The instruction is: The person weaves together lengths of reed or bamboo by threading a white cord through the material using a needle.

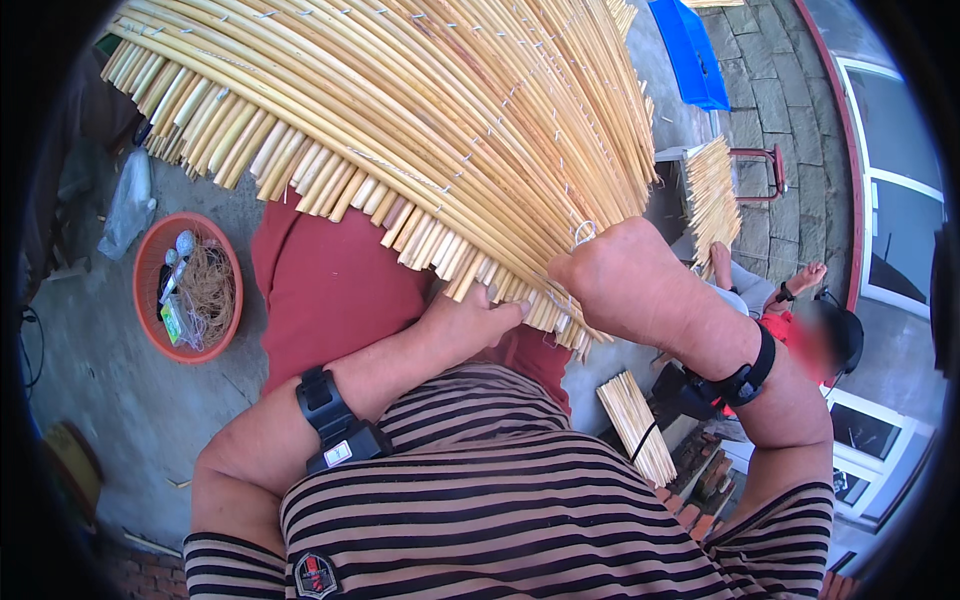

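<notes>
A mat of straight pale reeds (420, 90), stitched with rows of white string, fans over my lap. My left hand (465, 320) grips its uneven lower edge, fingers partly hidden beneath the reed ends. My right hand (610, 265) is closed at the mat's lower right corner, beside a loop of white string (585, 230); what its fingertips hold is hidden.
An orange basket (150, 280) with string and tools stands left, near a plastic bag (130, 200). To the right are a blue crate (690, 50), another reed piece (710, 190), a co-worker (800, 330) and a strapped reed bundle (637, 425).
</notes>
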Demonstrator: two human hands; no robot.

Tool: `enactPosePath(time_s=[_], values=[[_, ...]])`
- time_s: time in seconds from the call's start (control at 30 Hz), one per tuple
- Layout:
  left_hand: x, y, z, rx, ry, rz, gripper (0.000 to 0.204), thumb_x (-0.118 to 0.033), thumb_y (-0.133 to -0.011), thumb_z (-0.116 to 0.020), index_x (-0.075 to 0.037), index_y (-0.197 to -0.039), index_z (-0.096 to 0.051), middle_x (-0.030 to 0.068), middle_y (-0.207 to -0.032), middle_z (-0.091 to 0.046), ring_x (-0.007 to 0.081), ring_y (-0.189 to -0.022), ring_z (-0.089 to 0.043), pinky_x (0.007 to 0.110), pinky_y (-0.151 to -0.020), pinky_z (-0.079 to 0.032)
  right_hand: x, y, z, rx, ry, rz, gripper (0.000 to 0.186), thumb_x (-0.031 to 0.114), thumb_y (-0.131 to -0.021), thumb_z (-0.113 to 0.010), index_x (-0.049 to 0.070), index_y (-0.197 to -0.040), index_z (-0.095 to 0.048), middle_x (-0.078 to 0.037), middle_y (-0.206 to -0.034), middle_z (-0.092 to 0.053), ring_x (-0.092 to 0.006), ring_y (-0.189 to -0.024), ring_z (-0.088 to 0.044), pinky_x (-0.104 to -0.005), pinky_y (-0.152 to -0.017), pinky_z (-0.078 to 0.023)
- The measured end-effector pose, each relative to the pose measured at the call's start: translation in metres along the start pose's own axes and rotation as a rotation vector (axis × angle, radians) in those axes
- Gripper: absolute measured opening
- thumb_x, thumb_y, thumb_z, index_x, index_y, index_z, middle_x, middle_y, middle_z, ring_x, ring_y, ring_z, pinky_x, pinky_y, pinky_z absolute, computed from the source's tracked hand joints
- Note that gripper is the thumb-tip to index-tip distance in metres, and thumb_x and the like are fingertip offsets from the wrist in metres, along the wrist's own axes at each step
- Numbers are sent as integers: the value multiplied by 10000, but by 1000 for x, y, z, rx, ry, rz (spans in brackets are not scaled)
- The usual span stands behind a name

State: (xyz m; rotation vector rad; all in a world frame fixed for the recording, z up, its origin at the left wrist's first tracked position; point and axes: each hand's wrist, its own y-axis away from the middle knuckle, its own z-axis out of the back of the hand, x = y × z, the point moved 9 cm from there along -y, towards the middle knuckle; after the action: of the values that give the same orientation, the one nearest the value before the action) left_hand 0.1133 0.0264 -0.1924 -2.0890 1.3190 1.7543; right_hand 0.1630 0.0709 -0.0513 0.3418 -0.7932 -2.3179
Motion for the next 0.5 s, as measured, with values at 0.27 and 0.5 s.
enactPosePath(time_s=[0.27, 0.5], values=[[4, -3, -2, 30, 10, 12, 158, -153, -944, -656, -6, -998, -639, 1, -587, -550, 87, -512, -514, 263, -491, -424, 2, -3, 3, 3, 40, -21, 55, 105, -708, -671, 81, -750, -646, -107, -636, -653, -308, -637, -696, -416, -581, -546], [-8, -1, 2, -19, 37, 27, 198, -207, -957, -650, -18, -1015, -646, -3, -575, -542, 89, -461, -506, 242, -414, -407, 2, 0, 3, -37, 20, -47, 61, 121, -726, -670, 79, -763, -648, -101, -642, -662, -310, -632, -696, -426, -574, -546]])
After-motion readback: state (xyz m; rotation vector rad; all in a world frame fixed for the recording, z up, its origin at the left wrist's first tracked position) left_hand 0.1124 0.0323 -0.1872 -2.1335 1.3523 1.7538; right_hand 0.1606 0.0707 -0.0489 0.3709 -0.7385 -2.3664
